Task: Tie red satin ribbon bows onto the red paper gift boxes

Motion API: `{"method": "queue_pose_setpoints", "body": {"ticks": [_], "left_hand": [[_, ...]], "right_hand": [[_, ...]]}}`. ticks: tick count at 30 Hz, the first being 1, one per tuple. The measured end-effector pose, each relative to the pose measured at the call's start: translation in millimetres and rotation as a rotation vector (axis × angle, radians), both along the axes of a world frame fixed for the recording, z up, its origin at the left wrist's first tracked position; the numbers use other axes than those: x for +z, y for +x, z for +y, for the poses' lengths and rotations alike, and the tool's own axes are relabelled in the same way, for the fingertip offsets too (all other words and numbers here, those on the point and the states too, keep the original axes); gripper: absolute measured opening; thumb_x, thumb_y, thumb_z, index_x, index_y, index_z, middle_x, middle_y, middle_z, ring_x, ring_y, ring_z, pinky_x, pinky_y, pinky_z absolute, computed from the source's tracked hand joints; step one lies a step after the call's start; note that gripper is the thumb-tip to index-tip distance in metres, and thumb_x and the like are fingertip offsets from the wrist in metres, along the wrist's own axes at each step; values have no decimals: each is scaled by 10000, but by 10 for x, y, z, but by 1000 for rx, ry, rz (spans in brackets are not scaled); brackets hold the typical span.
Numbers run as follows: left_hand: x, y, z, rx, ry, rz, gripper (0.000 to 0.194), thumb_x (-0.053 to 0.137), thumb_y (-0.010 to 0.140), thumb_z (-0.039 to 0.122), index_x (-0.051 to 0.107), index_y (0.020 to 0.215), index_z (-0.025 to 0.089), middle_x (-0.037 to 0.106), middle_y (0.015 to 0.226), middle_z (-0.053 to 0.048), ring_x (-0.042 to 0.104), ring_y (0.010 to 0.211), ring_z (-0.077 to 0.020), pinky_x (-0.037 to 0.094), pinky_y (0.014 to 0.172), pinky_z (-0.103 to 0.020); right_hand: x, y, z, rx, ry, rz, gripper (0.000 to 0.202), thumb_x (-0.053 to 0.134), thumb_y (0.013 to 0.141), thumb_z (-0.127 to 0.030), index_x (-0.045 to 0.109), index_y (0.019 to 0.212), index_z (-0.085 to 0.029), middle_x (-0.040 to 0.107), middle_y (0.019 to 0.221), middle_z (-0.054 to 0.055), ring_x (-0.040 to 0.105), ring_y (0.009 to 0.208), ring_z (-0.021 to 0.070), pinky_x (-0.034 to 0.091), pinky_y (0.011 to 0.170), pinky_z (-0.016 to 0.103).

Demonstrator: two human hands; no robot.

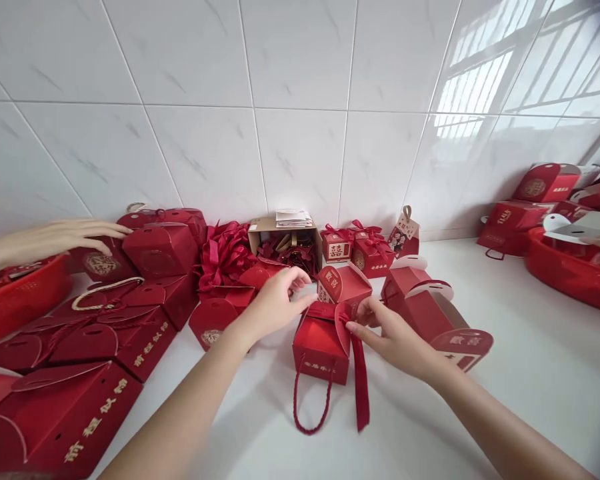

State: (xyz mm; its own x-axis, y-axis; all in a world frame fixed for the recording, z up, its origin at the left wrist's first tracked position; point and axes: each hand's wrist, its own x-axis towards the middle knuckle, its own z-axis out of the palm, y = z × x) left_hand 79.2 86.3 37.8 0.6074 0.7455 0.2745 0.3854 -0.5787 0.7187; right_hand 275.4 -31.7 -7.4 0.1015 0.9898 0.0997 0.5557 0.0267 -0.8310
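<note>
In front of me a small red gift box [323, 343] stands on the white table, with gold lettering on its near side and a twisted rope handle [313, 430] hanging down toward me. My left hand [285, 293] is closed at the box's far left, thumb and fingers pinching a pale-edged flap. A dark red ribbon [361, 390] runs across the top, and its tail drops along the right side. At the right flap my right hand [387, 330] has its thumb and fingers closed on the ribbon; the fingertips are partly hidden behind the flap.
Larger red boxes [100, 393] crowd the left, where another person's hand [90, 235] reaches over them. Behind lie bunched ribbons [227, 257], a cardboard box [320, 247] and tied boxes [375, 257]. Unclosed boxes [430, 310] lie right, beyond them a red basin [565, 277].
</note>
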Motion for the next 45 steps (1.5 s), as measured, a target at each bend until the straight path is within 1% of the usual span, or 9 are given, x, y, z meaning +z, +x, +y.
{"method": "queue_pose_setpoints", "body": {"ticks": [3, 7, 17, 24, 29, 35, 37, 41, 45], "left_hand": [[-288, 69, -7, 36, -172, 32, 326, 619, 749, 493, 490, 860, 215, 534, 811, 12, 523, 749, -162, 442, 713, -298], [-454, 10, -218, 110, -255, 93, 405, 558, 757, 586, 412, 777, 210, 453, 707, 40, 440, 640, -141, 378, 601, -271], [-215, -298, -886, 20, -628, 79, 442, 568, 755, 584, 429, 626, 185, 363, 624, 53, 316, 568, -104, 246, 510, -222], [-7, -379, -1039, 2, -605, 116, 408, 560, 792, 525, 416, 618, 185, 315, 602, 62, 267, 572, -105, 195, 524, -244], [-162, -399, -975, 38, -512, 146, 341, 568, 807, 461, 378, 688, 205, 331, 619, 68, 307, 574, -107, 258, 537, -233], [-425, -657, -1065, 287, 126, 156, 156, 495, 868, 355, 449, 817, 215, 530, 848, -17, 518, 829, -190, 404, 778, -322], [-459, -763, -1169, 252, 234, 269, 189, 457, 892, 344, 483, 762, 210, 553, 776, -15, 529, 778, -191, 395, 777, -329], [-551, -808, -1388, 16, 50, 558, 325, 366, 926, 365, 594, 748, 217, 540, 583, 0, 502, 602, -181, 362, 616, -287], [-660, -740, -1442, 76, -231, 482, 392, 393, 908, 380, 536, 1253, 261, 530, 568, 11, 511, 592, -211, 325, 560, -280]], "right_hand": [[-149, -3, 60, 64, -42, 256, 390, 589, 811, -559, 405, 858, -218, 477, 814, -12, 438, 692, 130, 379, 636, 274], [-193, 60, 24, 219, -168, 373, 448, 631, 762, -596, 417, 796, -203, 376, 628, -67, 337, 567, 92, 274, 519, 229], [-78, 399, -339, 495, -364, 342, 417, 668, 765, -531, 499, 668, -162, 321, 543, -78, 233, 500, 60, 165, 467, 229], [147, 477, -429, 520, -316, 56, 489, 498, 875, -562, 341, 610, -182, 259, 574, -65, 204, 523, 74, 164, 472, 240], [132, 388, -468, 326, -224, -138, 428, 437, 911, -526, 344, 656, -196, 314, 605, -52, 254, 548, 95, 218, 486, 236], [-162, 304, -850, 57, -89, -324, 286, 319, 965, -451, 465, 874, -222, 565, 815, 28, 506, 699, 165, 407, 639, 297], [-226, 314, -1018, -10, -67, -313, 334, 306, 966, -463, 513, 869, -220, 591, 868, 52, 546, 760, 186, 439, 684, 308], [-268, 211, -1233, 122, -252, -199, 432, 337, 946, -512, 583, 748, -217, 587, 666, 21, 557, 629, 178, 453, 562, 265], [-358, 29, -1215, 165, -230, 0, 452, 353, 943, -530, 590, 711, -223, 580, 578, -3, 564, 565, 162, 469, 534, 248]]}}
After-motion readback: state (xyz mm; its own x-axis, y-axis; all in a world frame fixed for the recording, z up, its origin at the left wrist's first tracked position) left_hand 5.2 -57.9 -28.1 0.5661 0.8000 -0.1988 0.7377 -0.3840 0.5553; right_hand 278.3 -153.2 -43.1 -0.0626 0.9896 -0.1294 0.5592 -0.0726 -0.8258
